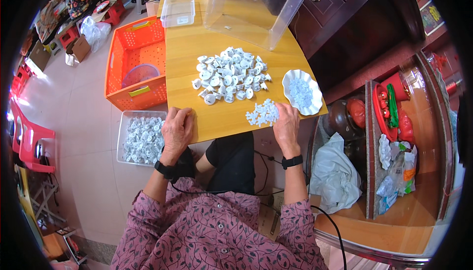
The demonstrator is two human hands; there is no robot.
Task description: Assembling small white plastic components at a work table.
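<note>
A heap of round white plastic parts [229,75] with short stems lies on the wooden table [187,38]. In front of it, near the front edge, is a small scatter of tiny white pieces [262,113]. My right hand [287,126] is at the right side of these pieces, its fingers bent together and their tips mostly hidden. My left hand [178,129] is at the table's front left corner, fingers curled in; whatever they hold does not show. A white scalloped dish [316,103] of small translucent pieces stands right of my right hand.
A clear tub [119,144] full of white parts sits below my left hand. Beside the table stands an orange crate [111,80] with a round container inside. Clear bins [251,16] stand at the table's far end. On the right are dark drawers [325,4] and a shelf unit [369,171].
</note>
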